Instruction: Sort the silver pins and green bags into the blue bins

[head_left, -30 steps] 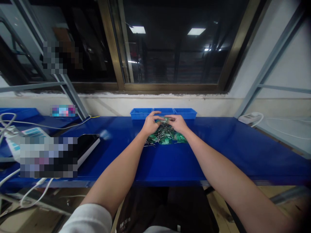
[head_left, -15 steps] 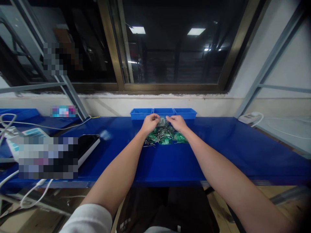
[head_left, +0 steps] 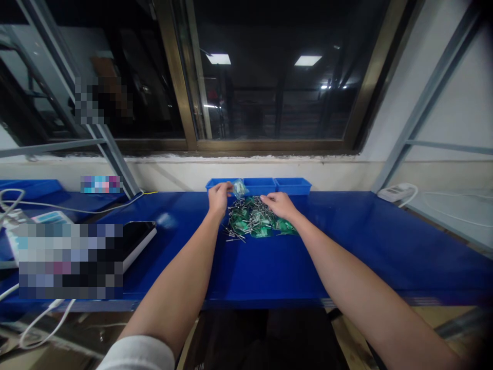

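Note:
A small clear plastic bag [head_left: 240,189] with pale greenish contents is pinched in the fingers of my left hand [head_left: 219,198]. It hangs in front of the left and middle blue bins, just above the far edge of the pile. My right hand [head_left: 280,204] is at the pile's right side, thumb and fingers drawn together; what they hold, if anything, is too small to make out. Beneath and between my hands lies a heap of thin metal pieces [head_left: 257,213] that look like blind rivets, mixed with green plastic bags [head_left: 264,231].
Three joined blue bins [head_left: 260,185] stand at the back of the blue table [head_left: 265,267], below a window. On the left are a dark-topped white device [head_left: 142,236], a small blurred clear bag [head_left: 166,221] and white cables. A white power strip [head_left: 393,192] lies far right.
My left hand has moved left and away from my right hand, carrying the small bag toward the left bin. My right hand stays by the pile. The view has tilted up slightly.

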Tool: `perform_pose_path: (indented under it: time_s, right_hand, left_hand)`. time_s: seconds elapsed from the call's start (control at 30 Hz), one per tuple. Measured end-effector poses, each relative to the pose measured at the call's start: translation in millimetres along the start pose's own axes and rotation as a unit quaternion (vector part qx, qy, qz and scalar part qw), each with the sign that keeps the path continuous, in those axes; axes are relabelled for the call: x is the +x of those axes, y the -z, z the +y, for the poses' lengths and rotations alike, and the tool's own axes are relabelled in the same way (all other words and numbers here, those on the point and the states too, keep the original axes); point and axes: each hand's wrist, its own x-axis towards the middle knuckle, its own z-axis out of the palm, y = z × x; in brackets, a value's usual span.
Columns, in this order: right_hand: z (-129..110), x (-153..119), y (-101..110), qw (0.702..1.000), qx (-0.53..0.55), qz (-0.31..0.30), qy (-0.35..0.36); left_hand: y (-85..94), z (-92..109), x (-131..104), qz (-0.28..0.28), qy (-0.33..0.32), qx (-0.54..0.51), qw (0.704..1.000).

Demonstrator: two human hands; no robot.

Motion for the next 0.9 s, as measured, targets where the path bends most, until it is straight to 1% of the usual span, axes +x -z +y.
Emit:
perform_pose_path:
  time_s: [0.07,0.13,0.2,0.27,0.33,0.4,0.5,0.57,0.67,0.77,0.83,0.9]
  right_hand:
    - [-1,-1,1,1.000,0.001,-0.009,0.003]
    - [-1,-2,1,1.000,0.002,-0.015,0.006]
    - [-1,-2,1,1.000,0.000,-0.020,0.011]
    - [0,-2,0,1.000,-0.005,-0.024,0.015]
    - [1,-1,0,0.999,-0.011,-0.028,0.018]
    - [2,-1,-1,0.999,-0.018,-0.031,0.021]
    - [2,-1,0,0.999,-0.026,-0.032,0.028]
    - [2,-2,1,0.999,-0.028,-0.031,0.027]
    - [2,-2,2,0.999,-0.034,-0.028,0.026]
    - [3,-1,3,0.998,-0.039,-0.027,0.034]
    - [4,-1,3,0.998,-0.040,-0.030,0.039]
    - [5,-1,3,0.998,-0.039,-0.032,0.040]
  left_hand:
    - [2.7,-3,5,0.026,-0.015,0.003,1.000]
    - [6.1,-7,9,0.046,-0.010,0.024,0.999]
    - [9.9,-11,11,0.063,0.005,0.065,0.996]
    - [13.4,-15,11,0.068,0.012,0.134,0.989]
    - [15.1,-17,9,0.044,0.000,0.215,0.976]
    - [14.2,-16,7,0.000,-0.022,0.288,0.957]
    - [8.5,-14,5,-0.065,-0.042,0.372,0.925]
    - [3.4,-11,7,-0.093,-0.042,0.419,0.902]
    - [-4.0,-7,19,-0.123,-0.043,0.483,0.866]
    - [-9.9,-6,35,-0.171,-0.067,0.546,0.817]
    - [-12.0,-7,43,-0.205,-0.067,0.578,0.787]
    - [-12.2,-10,48,-0.219,-0.082,0.603,0.762]
